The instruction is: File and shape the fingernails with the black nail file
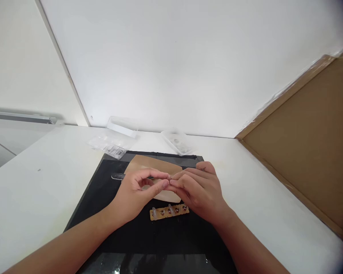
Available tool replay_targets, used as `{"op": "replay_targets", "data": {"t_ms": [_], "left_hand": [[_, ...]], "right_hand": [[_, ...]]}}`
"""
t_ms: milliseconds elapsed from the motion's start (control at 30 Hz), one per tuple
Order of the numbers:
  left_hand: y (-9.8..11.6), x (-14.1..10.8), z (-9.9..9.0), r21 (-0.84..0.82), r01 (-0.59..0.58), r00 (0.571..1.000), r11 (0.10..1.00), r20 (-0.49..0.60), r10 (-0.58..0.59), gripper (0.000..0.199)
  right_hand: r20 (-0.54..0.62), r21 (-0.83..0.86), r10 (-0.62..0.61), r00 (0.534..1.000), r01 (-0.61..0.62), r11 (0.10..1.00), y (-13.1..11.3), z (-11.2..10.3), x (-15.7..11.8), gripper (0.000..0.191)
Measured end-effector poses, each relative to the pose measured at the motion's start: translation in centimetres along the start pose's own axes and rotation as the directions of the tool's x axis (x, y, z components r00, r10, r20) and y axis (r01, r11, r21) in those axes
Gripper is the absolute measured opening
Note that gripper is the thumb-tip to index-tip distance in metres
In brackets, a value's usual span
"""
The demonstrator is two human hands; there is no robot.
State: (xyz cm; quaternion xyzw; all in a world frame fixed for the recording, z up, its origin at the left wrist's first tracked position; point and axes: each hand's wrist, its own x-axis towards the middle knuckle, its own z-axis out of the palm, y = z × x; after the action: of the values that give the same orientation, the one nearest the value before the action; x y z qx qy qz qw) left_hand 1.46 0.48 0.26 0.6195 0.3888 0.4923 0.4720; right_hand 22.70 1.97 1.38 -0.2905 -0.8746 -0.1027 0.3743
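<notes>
My left hand [141, 190] and my right hand [200, 186] meet fingertip to fingertip above a tan sheet [148, 163]. Thumb and forefinger of each are pinched together around something tiny; its kind is too small to tell. Just below them, on the black mat [125, 236], lies a narrow tan strip [157, 217] with several shiny round studs. Translucent slips shaped like nail tips [171, 209] rise from a couple of the studs. A dark flat stick with a rounded end [117, 176], like a nail file, pokes out to the left of my left hand, the rest hidden.
Behind the mat lie a clear bag with a printed label [114, 150], an open clear plastic box [121, 127] and a shallow translucent tray [178, 142] with small pieces inside. The white table [246, 182] ends at a white wall behind and a cardboard panel [305, 125] on the right.
</notes>
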Motion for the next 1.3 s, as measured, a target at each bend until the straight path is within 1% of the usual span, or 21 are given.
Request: {"op": "replay_targets", "data": {"t_ms": [100,200,267,333,400,467,600,700,767,800,833,867,933,967,1033,1067,1133,1200,1300], "left_hand": [[-0.1,0.0,0.2,-0.033,0.051,0.999,0.998,-0.015,-0.051,0.01],[-0.1,0.0,0.2,-0.026,0.088,0.996,0.996,-0.002,-0.088,0.01],[-0.1,0.0,0.2,-0.019,0.103,0.995,0.994,0.012,-0.103,0.013],[0.0,0.0,0.2,-0.019,0.11,0.994,0.994,0.022,-0.11,0.014],[0.0,-0.1,0.2,-0.019,0.119,0.993,0.993,0.028,-0.119,0.017],[0.0,-0.1,0.2,-0.022,0.138,0.99,0.99,0.034,-0.137,0.019],[-0.1,-0.2,0.3,-0.048,0.19,0.982,0.981,0.016,-0.19,0.024],[-0.1,-0.2,0.2,-0.01,0.193,0.981,0.981,0.001,-0.193,0.026],[0.1,-0.2,0.0,0.108,0.13,0.991,0.986,0.016,-0.133,0.022],[0.2,-0.2,-0.2,0.202,0.059,0.997,0.978,0.04,-0.068,0.018],[0.4,-0.2,-0.4,0.304,-0.038,0.997,0.952,0.076,0.016,0.014],[0.5,-0.2,-0.6,0.395,-0.146,0.987,0.907,0.126,0.103,0.01],[0.6,-0.1,-1.1,0.502,-0.337,0.937,0.797,0.26,0.232,0.01],[0.6,-0.1,-1.4,0.522,-0.409,0.906,0.748,0.328,0.267,0.013],[0.4,0.0,-1.8,0.544,-0.511,0.85,0.666,0.434,0.298,0.018],[0.2,0.1,-2.0,0.558,-0.545,0.829,0.626,0.47,0.303,0.018],[-0.1,0.2,-2.3,0.599,-0.576,0.813,0.557,0.494,0.309,0.018],[-0.4,0.3,-2.4,0.636,-0.577,0.815,0.513,0.493,0.306,0.019],[-0.5,0.4,-2.5,0.658,-0.574,0.818,0.487,0.491,0.3,0.019]], "right_hand": [[0.031,0.041,-0.004,1.0,0.003,0.999,0.0,0.0,-0.1,0.022],[0.052,0.086,0.006,0.999,-0.011,0.996,0.0,0.0,-0.2,0.023],[0.03,0.107,0.031,0.999,-0.034,0.994,0.0,0.1,-0.3,0.023],[-0.004,0.127,0.078,0.997,-0.077,0.989,0.1,0.1,-0.3,0.025],[-0.012,0.147,0.126,0.992,-0.123,0.982,0.1,0.1,-0.3,0.025],[0.007,0.164,0.147,0.989,-0.146,0.976,0.2,0.1,-0.3,0.023],[0.049,0.189,0.13,0.99,-0.137,0.972,0.2,0.0,-0.2,0.02],[0.08,0.229,0.146,0.986,-0.161,0.96,0.1,-0.1,-0.1,0.02],[0.126,0.279,0.172,0.977,-0.201,0.939,0.3,-0.3,-0.1,0.022],[0.157,0.303,0.183,0.971,-0.223,0.926,0.4,-0.4,-0.1,0.023],[0.188,0.321,0.19,0.964,-0.243,0.915,0.6,-0.6,-0.2,0.025],[0.216,0.333,0.194,0.957,-0.259,0.906,0.9,-0.7,-0.3,0.027],[0.256,0.347,0.209,0.944,-0.292,0.891,1.5,-1.1,-0.5,0.029],[0.27,0.35,0.221,0.937,-0.309,0.884,1.8,-1.2,-0.6,0.029],[0.297,0.349,0.24,0.924,-0.339,0.874,2.3,-1.6,-0.7,0.031],[0.311,0.346,0.244,0.918,-0.349,0.871,2.5,-1.8,-0.7,0.031],[0.346,0.345,0.234,0.909,-0.355,0.869,2.6,-2.2,-0.6,0.031],[0.389,0.355,0.209,0.898,-0.355,0.865,2.5,-2.6,-0.4,0.031],[0.461,0.369,0.173,0.87,-0.366,0.854,2.2,-3.1,-0.1,0.032]]}}
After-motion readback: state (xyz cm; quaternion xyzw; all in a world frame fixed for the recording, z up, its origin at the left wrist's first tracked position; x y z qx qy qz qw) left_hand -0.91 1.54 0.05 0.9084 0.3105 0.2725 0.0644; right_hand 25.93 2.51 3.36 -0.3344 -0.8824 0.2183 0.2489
